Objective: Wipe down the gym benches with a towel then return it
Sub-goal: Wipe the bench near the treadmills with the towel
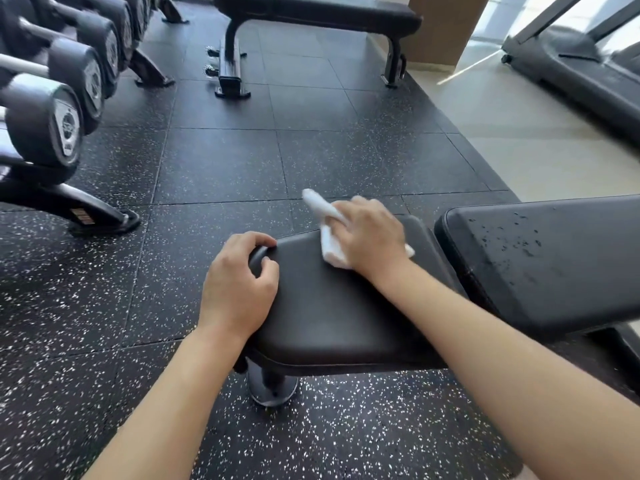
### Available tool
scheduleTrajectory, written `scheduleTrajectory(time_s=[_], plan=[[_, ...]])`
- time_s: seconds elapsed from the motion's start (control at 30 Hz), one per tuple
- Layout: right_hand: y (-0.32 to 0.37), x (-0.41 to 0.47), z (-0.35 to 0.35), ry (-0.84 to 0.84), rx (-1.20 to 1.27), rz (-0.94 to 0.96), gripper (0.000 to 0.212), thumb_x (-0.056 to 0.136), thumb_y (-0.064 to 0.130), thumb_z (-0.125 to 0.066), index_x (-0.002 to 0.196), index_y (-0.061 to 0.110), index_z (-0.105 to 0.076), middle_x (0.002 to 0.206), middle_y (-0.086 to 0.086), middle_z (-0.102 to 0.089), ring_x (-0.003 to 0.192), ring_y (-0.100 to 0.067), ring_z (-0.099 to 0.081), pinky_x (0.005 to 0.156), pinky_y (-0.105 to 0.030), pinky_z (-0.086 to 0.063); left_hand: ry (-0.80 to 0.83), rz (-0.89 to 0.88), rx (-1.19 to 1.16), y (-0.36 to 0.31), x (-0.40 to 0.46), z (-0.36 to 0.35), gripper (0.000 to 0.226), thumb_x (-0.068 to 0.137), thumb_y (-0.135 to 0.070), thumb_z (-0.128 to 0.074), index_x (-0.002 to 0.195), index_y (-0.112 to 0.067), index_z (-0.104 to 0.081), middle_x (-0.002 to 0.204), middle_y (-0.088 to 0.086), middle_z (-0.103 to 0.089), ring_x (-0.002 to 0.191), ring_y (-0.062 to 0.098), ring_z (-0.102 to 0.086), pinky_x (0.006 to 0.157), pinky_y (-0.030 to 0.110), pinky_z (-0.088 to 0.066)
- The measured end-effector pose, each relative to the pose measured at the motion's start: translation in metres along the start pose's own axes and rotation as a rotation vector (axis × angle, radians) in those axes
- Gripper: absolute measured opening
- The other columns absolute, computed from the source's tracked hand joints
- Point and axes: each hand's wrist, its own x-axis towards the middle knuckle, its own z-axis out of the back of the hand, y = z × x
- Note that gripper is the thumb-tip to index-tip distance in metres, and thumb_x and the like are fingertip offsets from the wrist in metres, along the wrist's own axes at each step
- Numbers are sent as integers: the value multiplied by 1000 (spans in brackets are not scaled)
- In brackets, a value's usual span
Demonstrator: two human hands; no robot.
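Right hand (372, 237) presses flat on white towel (329, 233), fingers curled over cloth, towel lying on far edge of black seat pad (332, 306). Left hand (239, 289) grips pad's near-left corner, fingers wrapped round rim. Back pad (554, 258) just beside, droplets on surface. Second bench (318, 12) well apart.
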Motion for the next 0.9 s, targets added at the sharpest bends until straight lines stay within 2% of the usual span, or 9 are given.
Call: scheduleTrajectory(time_s=[0.1, 0.2, 0.37, 0.47, 0.53, 0.6, 0.7, 0.83, 0.9], plan=[[19, -56, 7, -3, 87, 182, 23, 98, 41, -61, 118, 31, -67, 100, 7, -61, 96, -23, -55, 77, -39, -46, 5, -14, -3, 2, 0, 0, 26, 88, -13, -62, 107, -30, -67, 109, -12, -65, 100, 12, -61, 90, 34, -47], [-16, -116, 30, 29, 143, 283, 23, 100, 44, -58, 120, 35, -66, 92, 12, -55, 86, -17, -52, 72, -35, -45, 3, -7, -12, 3, 0, 0, 25, 88, -15, -62, 106, -32, -66, 109, -14, -63, 99, 11, -60, 88, 33, -46], [-71, -79, 40, -10, 73, 54, 28, 96, 44, -57, 119, 37, -71, 88, 10, -56, 90, -20, -58, 76, -37, -48, -6, 11, 3, 3, 1, -2, 24, 87, -16, -62, 104, -33, -65, 108, -15, -62, 96, 11, -58, 85, 30, -42], [-63, -24, 19, -67, 24, -88, 22, 100, 44, -54, 109, 33, -71, 93, 5, -60, 99, -26, -59, 79, -39, -47, -12, 20, 1, 2, 1, -2, 25, 87, -16, -62, 104, -33, -66, 108, -16, -63, 97, 11, -59, 83, 29, -41], [-39, -4, 7, -53, -13, -91, 24, 101, 45, -52, 110, 32, -71, 99, 4, -61, 104, -26, -58, 78, -36, -42, -9, 20, 0, 1, 1, -2, 24, 87, -16, -63, 104, -34, -66, 108, -16, -63, 97, 11, -59, 84, 29, -42], [-10, -9, 1, -32, -6, -38, 24, 101, 46, -53, 113, 32, -70, 102, 6, -62, 104, -24, -56, 77, -36, -40, -5, 21, 0, 1, 2, -1, 24, 87, -17, -62, 104, -33, -66, 109, -15, -63, 99, 13, -60, 87, 34, -46], [14, -62, 7, -35, 96, 132, 23, 98, 44, -58, 117, 34, -69, 93, 9, -59, 92, -19, -53, 74, -35, -42, 4, 20, 5, 2, 1, 0, 29, 88, -19, -63, 113, -33, -66, 115, -14, -66, 106, 14, -62, 94, 37, -50], [-13, -118, 30, 57, 161, 337, 20, 97, 40, -61, 115, 33, -66, 90, 13, -53, 85, -16, -50, 72, -32, -44, 43, 45, 10, 5, 3, -2, 41, 91, -27, -66, 132, -32, -66, 131, -14, -68, 121, 11, -61, 103, 28, -44], [-36, -101, 39, 59, 157, 265, 22, 97, 36, -66, 119, 35, -67, 90, 12, -54, 88, -17, -56, 76, -34, -47, 46, 43, 20, 6, 4, -3, 40, 91, -29, -66, 131, -31, -68, 130, -13, -69, 120, 11, -61, 99, 22, -40]])
